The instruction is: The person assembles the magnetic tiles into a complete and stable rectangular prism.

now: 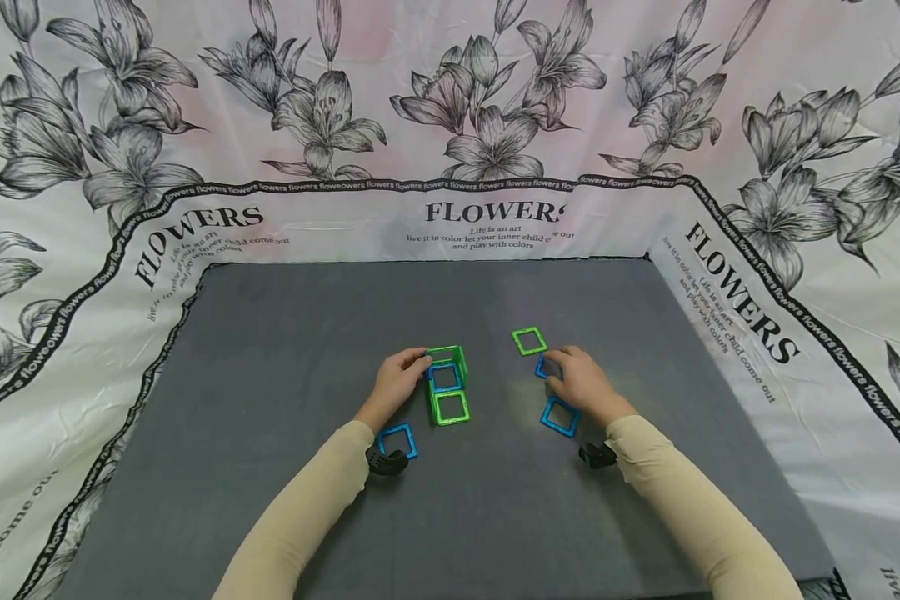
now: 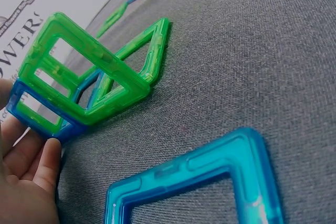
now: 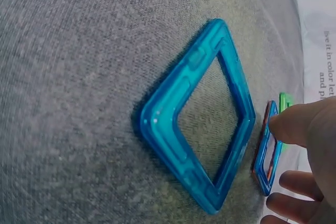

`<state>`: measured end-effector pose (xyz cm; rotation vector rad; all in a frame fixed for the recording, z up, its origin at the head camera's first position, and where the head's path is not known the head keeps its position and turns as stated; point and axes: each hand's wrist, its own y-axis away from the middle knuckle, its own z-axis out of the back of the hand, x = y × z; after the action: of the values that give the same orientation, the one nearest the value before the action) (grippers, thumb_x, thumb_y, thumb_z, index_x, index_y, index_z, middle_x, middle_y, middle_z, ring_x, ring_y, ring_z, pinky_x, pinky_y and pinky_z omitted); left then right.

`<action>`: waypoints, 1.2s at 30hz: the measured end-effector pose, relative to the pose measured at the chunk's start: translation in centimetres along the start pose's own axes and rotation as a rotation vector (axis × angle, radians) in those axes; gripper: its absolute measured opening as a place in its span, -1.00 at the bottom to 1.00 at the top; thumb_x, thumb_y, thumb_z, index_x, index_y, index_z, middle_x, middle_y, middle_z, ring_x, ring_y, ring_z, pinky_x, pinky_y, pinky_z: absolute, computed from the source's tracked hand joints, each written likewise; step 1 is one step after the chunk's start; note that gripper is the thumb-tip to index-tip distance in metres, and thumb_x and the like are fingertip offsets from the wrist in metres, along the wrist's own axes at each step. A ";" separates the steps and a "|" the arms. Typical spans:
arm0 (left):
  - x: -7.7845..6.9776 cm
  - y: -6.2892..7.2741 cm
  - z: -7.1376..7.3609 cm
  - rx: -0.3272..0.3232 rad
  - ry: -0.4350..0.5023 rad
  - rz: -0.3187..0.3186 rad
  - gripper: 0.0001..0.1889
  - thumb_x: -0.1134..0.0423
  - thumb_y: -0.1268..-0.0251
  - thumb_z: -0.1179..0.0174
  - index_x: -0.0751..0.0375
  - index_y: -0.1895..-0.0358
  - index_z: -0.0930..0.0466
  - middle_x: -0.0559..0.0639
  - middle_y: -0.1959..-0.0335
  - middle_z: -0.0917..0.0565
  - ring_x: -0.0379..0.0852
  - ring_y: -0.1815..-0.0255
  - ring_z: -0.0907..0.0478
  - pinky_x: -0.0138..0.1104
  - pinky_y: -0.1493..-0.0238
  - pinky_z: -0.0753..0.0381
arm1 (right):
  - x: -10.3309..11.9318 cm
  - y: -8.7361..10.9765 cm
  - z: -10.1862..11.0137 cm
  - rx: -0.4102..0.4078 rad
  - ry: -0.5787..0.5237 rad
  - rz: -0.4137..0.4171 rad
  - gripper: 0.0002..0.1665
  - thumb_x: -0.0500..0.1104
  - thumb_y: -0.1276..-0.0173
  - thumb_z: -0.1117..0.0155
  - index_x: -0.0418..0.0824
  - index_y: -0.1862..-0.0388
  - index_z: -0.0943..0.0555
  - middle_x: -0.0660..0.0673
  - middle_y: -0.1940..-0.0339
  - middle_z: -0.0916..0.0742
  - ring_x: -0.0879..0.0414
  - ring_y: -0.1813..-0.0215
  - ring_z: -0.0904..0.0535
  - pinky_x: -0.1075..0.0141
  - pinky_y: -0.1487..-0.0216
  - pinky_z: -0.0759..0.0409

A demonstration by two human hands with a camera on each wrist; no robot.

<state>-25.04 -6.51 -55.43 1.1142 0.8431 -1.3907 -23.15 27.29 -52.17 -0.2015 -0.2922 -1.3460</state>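
Note:
A small build of green and blue square magnetic tiles (image 1: 452, 422) stands mid-table. At its left side my left hand (image 1: 399, 379) pinches a blue tile (image 2: 71, 131), which sits against the green tiles in the left wrist view. My right hand (image 1: 587, 387) grips another blue tile (image 3: 262, 142) on the right, thumb on its edge and partly hiding it. A loose green tile (image 1: 518, 343) lies just beyond that one. Nearer the right wrist lies a flat blue tile (image 3: 157, 124). One more blue tile (image 2: 184, 163) lies by the left wrist.
Dark grey cloth (image 1: 480, 517) covers the table top. White sheeting with flower prints (image 1: 487, 225) borders its back and sides. Black bands (image 1: 387, 461) are on both wrists.

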 end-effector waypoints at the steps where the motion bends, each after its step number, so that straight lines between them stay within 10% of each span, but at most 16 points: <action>1: 0.0 0.0 0.0 0.001 0.000 0.000 -0.59 0.05 -0.56 -0.11 0.08 -0.33 -0.60 0.11 -0.14 -0.71 0.02 0.01 -0.63 -0.15 0.00 -0.62 | 0.0 0.0 0.0 -0.005 0.002 0.006 -0.47 -0.22 -0.43 -0.27 -0.32 -0.36 -0.54 -0.46 -0.34 -0.55 -0.40 -0.33 -0.49 -0.25 -0.20 -0.55; 25: 0.0 0.4 -0.3 -0.014 0.001 -0.022 -0.58 0.05 -0.56 -0.12 0.08 -0.34 -0.59 0.11 -0.13 -0.71 0.01 0.02 -0.63 -0.14 0.01 -0.62 | 0.2 0.3 -1.1 -0.072 0.109 0.090 -0.49 -0.23 -0.47 -0.25 -0.23 -0.38 -0.55 -0.43 -0.20 -0.67 -0.40 -0.10 -0.62 -0.24 0.01 -0.62; 31: -0.2 0.4 -0.2 -0.011 0.003 -0.028 -0.58 0.05 -0.56 -0.11 0.09 -0.35 -0.58 0.11 -0.15 -0.71 0.01 0.01 -0.63 -0.13 -0.01 -0.62 | 0.7 0.2 -0.6 -0.037 0.081 0.080 -0.46 -0.21 -0.50 -0.19 -0.25 -0.43 -0.49 -0.38 -0.11 -0.72 -0.08 0.37 -0.56 0.12 0.43 -0.44; 36: -0.2 0.5 -0.1 -0.020 0.001 -0.030 -0.57 0.05 -0.56 -0.11 0.12 -0.35 -0.58 0.12 -0.16 -0.70 0.03 0.00 -0.64 -0.12 -0.01 -0.63 | 1.1 0.0 -0.1 -0.013 0.032 0.064 -0.48 -0.23 -0.55 -0.11 -0.27 -0.44 -0.47 -0.38 -0.11 -0.72 0.00 0.39 -0.52 0.22 0.43 -0.32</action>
<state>-24.57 -6.41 -55.25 1.0908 0.8757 -1.4035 -22.91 26.20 -51.90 -0.1987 -0.2485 -1.2867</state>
